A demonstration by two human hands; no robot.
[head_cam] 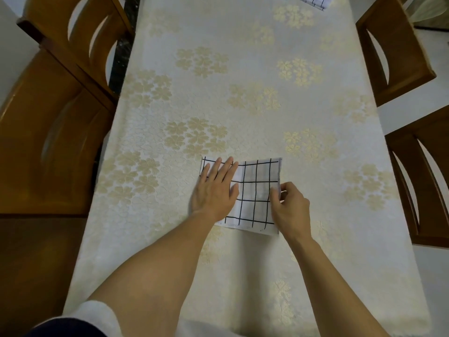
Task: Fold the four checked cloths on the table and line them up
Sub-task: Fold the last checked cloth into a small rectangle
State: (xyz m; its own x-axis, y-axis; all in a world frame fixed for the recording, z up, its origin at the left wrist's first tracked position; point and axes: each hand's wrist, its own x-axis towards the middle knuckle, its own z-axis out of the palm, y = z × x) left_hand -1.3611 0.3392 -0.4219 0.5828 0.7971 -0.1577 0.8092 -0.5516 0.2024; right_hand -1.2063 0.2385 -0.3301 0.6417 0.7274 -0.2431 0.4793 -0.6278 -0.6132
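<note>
Fingers: left hand (213,188) flat on checked cloth (255,198); right hand (290,205) pinches its right edge. Mid-fold; two further cloths (315,1) at bench's (243,93) far edge beyond it, fold state unclear.

The cloth (255,195) is thin, matt white fabric with black grid lines, the tablecloth (243,105) a cream textile embossed with faintly shiny gold flowers, and the chairs (48,142) glossy varnished wood.
</note>
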